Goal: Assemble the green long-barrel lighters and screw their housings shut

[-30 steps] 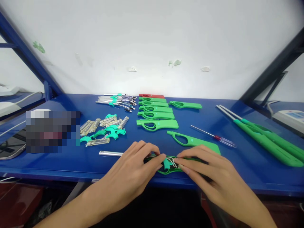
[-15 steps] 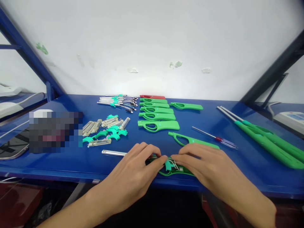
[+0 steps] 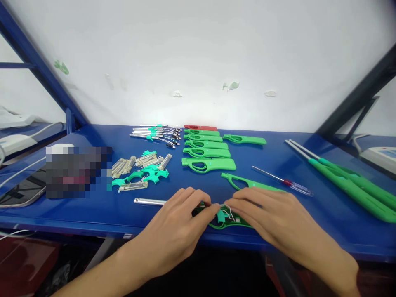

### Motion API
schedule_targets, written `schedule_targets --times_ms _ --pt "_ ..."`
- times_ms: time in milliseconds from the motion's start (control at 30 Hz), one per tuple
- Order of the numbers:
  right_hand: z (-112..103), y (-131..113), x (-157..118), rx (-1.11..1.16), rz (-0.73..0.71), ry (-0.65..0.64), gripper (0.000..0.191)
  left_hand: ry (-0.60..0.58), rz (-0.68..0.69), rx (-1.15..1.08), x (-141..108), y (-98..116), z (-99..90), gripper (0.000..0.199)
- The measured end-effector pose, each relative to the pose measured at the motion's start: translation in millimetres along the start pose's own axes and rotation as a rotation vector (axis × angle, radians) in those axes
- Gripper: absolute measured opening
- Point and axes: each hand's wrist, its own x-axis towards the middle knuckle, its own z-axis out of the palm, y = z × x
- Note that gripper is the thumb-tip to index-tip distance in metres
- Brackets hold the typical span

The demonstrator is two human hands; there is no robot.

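Observation:
An open green lighter shell (image 3: 216, 225) lies at the table's front edge, a silver tube (image 3: 150, 201) sticking out to its left. Inside it are a teal trigger (image 3: 221, 216) and white wires (image 3: 230, 211). My left hand (image 3: 182, 222) is closed on the shell's left part, thumb and index finger beside the trigger. My right hand (image 3: 269, 210) covers the shell's right part, its fingertips pressed together at the white wires. Just behind my right hand lies a green shell half (image 3: 247, 183).
Green shell halves (image 3: 213, 165) and a red one (image 3: 201, 127) lie in a column behind. Metal tubes (image 3: 148, 131), clear tanks (image 3: 133, 186) and teal triggers (image 3: 151, 178) are at left. A screwdriver (image 3: 286, 182) and two long green lighters (image 3: 346, 181) lie right.
The white wires now arch up higher beside my right fingertips. My left thumb has shifted slightly right over the trigger. The whole view has moved a little.

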Motion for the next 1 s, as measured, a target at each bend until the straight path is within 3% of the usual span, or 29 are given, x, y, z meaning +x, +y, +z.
schedule_targets --times_ms 467,1000 --pt "3.9 2.5 -5.5 0.137 0.115 0.016 0.015 0.079 -0.026 -0.051 2.1 -0.5 2.1 0.02" --pt "4.4 -2.9 2.7 -0.035 0.132 0.134 0.016 0.078 -0.028 -0.049 1.7 0.1 -0.1 0.021"
